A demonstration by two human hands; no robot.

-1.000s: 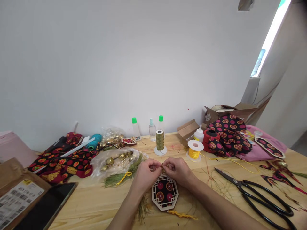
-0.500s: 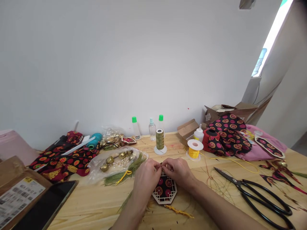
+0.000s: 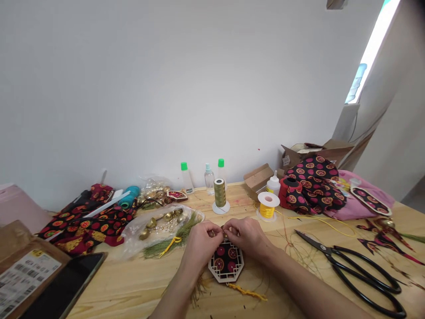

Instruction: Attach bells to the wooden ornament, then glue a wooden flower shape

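An octagonal wooden-framed ornament lies on the table, with dark fabric patterned in red and orange circles inside its lattice rim. Both hands meet at its top edge. My left hand pinches with thumb and forefinger there, and my right hand pinches close beside it. Whatever sits between the fingertips is too small and covered to make out. From the ornament's lower edge a braided yellow cord trails to the right. Olive tassel threads show partly behind my left forearm.
Large black scissors lie at right. A spool of olive thread and a yellow cord spool stand behind the hands. To the left are a green tassel, brass bells on plastic, and a dark tablet-like device.
The fingertips have shifted slightly at the ornament's top edge, both hands still pinched together. The whole view has moved a little; more olive threads show beside my left forearm.
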